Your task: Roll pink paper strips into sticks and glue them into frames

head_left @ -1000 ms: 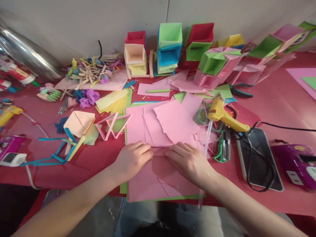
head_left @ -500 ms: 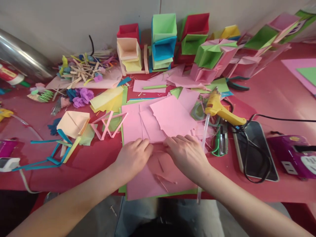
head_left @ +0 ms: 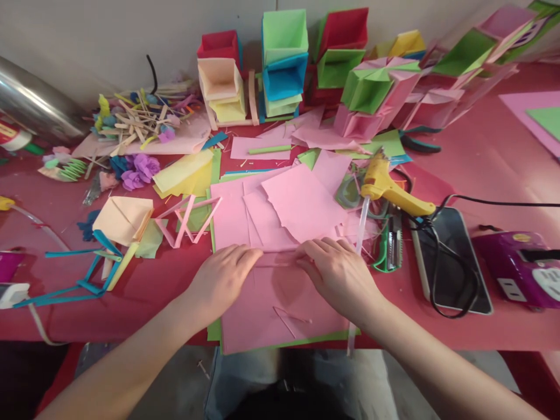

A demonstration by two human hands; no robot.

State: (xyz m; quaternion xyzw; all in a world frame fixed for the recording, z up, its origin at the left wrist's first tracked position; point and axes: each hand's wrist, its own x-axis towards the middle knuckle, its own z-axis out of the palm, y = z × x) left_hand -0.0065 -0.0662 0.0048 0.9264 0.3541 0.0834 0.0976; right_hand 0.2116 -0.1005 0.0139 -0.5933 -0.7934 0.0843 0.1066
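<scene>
A narrow folded strip of pink paper (head_left: 277,258) lies across the stack of large pink sheets (head_left: 280,321). My left hand (head_left: 227,279) is at the strip's left end, its fingers pressed together. At the right end, my right hand (head_left: 335,271) pinches the strip between thumb and fingers. Just beyond the hands lies a pink piece with a torn edge (head_left: 306,201). Two thin pink slivers (head_left: 291,319) rest on the sheets nearer to me.
A yellow glue gun (head_left: 391,189), a green-handled cutter (head_left: 388,248) and a phone under a black cable (head_left: 452,262) lie on the right. Folded paper boxes (head_left: 284,38) stand at the back. Blue and pink strip frames (head_left: 90,280) lie on the left.
My left hand has shifted slightly left, and the gap between the hands is wider. More of the strip shows. The view has shifted a little.
</scene>
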